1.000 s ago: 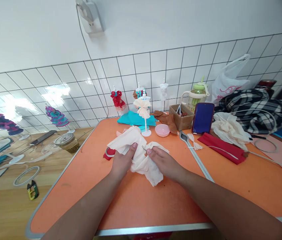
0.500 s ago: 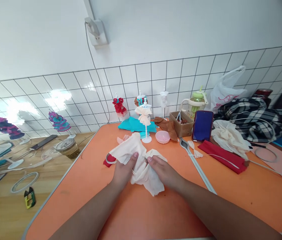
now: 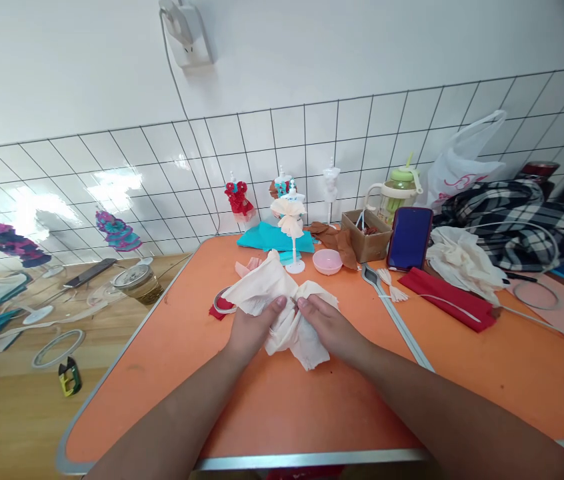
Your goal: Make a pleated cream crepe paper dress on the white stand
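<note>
A cream piece of crepe paper or thin cloth point(image 3: 267, 283) is bunched between my hands above the orange table. My left hand point(image 3: 257, 323) pinches its gathered middle from the left, thumb on top. From the right, my right hand point(image 3: 329, 327) grips the same gather, the two thumbs nearly meeting. Most of my fingers are hidden behind the folds. Just beyond stands a small white dress form point(image 3: 294, 247) wearing a cream ruffled piece point(image 3: 289, 217). A roll of tape point(image 3: 223, 301) lies on a red scrap, left of the cream piece.
Behind are a pink bowl point(image 3: 327, 261), turquoise material point(image 3: 272, 237), a brown box point(image 3: 366, 236) and a phone point(image 3: 410, 238). Rightward lie scissors or a similar grey tool point(image 3: 373, 277), a red folded piece point(image 3: 447, 299) and crumpled cream material point(image 3: 462, 261). A wooden table point(image 3: 12, 427) adjoins on the left.
The view has tilted down slightly, showing the table's front edge. Both hands still hold the cream piece, its middle now more tightly gathered and its ends fanned out.
</note>
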A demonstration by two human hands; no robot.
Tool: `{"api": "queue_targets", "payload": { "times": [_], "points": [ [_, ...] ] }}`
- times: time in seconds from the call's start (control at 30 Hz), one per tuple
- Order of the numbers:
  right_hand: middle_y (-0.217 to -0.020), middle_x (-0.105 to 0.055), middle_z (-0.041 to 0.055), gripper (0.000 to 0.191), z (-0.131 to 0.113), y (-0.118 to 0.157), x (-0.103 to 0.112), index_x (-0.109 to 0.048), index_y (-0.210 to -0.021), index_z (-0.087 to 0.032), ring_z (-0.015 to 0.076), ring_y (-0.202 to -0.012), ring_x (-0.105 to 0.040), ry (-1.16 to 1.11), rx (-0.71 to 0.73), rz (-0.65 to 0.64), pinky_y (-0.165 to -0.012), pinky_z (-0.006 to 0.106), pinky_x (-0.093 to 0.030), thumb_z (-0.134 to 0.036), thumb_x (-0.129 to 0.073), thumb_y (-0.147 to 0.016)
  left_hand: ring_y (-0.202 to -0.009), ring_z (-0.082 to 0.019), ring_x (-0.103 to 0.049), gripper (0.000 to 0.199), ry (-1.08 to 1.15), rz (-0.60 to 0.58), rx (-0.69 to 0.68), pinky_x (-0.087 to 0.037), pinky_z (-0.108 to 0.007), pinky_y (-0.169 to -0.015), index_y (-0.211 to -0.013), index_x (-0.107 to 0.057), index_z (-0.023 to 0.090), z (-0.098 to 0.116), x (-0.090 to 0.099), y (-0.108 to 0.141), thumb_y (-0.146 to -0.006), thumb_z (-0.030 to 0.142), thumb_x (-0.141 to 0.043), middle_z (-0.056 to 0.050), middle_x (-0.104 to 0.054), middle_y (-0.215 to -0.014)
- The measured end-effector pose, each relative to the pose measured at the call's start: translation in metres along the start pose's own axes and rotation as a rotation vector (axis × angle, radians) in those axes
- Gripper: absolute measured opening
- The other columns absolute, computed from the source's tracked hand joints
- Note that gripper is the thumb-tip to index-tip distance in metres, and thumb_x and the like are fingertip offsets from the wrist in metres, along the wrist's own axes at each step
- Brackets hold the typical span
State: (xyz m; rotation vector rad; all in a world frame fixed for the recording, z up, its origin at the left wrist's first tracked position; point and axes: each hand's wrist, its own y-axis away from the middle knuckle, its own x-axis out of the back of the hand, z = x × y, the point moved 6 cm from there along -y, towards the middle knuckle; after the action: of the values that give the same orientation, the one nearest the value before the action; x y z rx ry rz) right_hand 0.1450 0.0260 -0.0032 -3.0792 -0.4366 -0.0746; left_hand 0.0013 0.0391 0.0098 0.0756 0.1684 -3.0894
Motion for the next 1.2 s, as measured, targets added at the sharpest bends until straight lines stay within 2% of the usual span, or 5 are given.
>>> {"api": "queue_targets", "payload": {
  "times": [0.23, 0.43, 0.67, 0.97, 1.2],
  "points": [
    [-0.075, -0.05, -0.001, 0.042, -0.001, 0.003, -0.002, -0.051, -0.08, -0.02, 0.0153, -0.074, -0.049, 0.027, 0.021, -0.009, -0.067, 0.027, -0.039, -0.059, -0.037, -0.085, -0.098, -0.026, -0.062, 0.051, 0.06, -0.002, 0.049, -0.051, -0.037, -0.083, -0.111, -0.059, 0.018, -0.007, -0.005, 0.004, -0.066, 0.039, -0.072, -0.007, -0.069, -0.101],
    [-0.08, -0.054, 0.0002, 0.041, -0.002, 0.003, -0.003, -0.054, -0.084, -0.02, 0.0162, -0.078, -0.051, 0.015, 0.027, -0.017, -0.069, 0.028, -0.04, -0.057, -0.037, -0.085, -0.11, -0.026, -0.057, 0.047, 0.016, 0.151, 0.009, -0.047, -0.037, -0.092, -0.109, -0.06, 0.018, -0.008, 0.004, 0.003, -0.069, 0.042, -0.07, -0.007, -0.065, -0.112],
    [-0.084, -0.057, 0.0007, 0.043, 0.005, 0.0, -0.004, -0.055, -0.085, -0.02, 0.0166, -0.08, -0.053, -0.053, -0.017, -0.025, -0.071, 0.028, -0.041, -0.059, -0.039, -0.084, -0.092, -0.028, -0.065, 0.035, 0.04, -0.03, 0.109, -0.053, -0.038, -0.079, -0.089, -0.066, 0.016, -0.013, -0.007, 0.003, -0.066, 0.043, -0.071, -0.008, -0.071, -0.094],
    [-0.088, -0.061, 0.0031, 0.044, 0.007, 0.0, -0.004, -0.057, -0.089, -0.019, 0.0191, -0.086, -0.057, -0.176, -0.089, -0.061, -0.075, 0.03, -0.043, -0.06, -0.043, -0.082, -0.109, -0.028, -0.057, 0.05, 0.075, 0.105, 0.043, -0.047, -0.04, -0.093, -0.111, -0.061, 0.016, -0.011, 0.003, 0.001, -0.069, 0.041, -0.07, -0.008, -0.068, -0.108],
    [-0.086, -0.062, 0.0029, 0.044, 0.006, 0.0, -0.003, -0.058, -0.09, -0.019, 0.0186, -0.08, -0.058, -0.19, -0.1, -0.076, -0.071, 0.03, -0.045, -0.06, -0.045, -0.081, -0.12, -0.025, -0.049, 0.061, 0.128, 0.044, -0.105, -0.039, -0.037, -0.102, -0.127, -0.05, 0.021, 0.009, 0.001, -0.002, -0.071, 0.036, -0.069, -0.006, -0.064, -0.116]
  ]
}}
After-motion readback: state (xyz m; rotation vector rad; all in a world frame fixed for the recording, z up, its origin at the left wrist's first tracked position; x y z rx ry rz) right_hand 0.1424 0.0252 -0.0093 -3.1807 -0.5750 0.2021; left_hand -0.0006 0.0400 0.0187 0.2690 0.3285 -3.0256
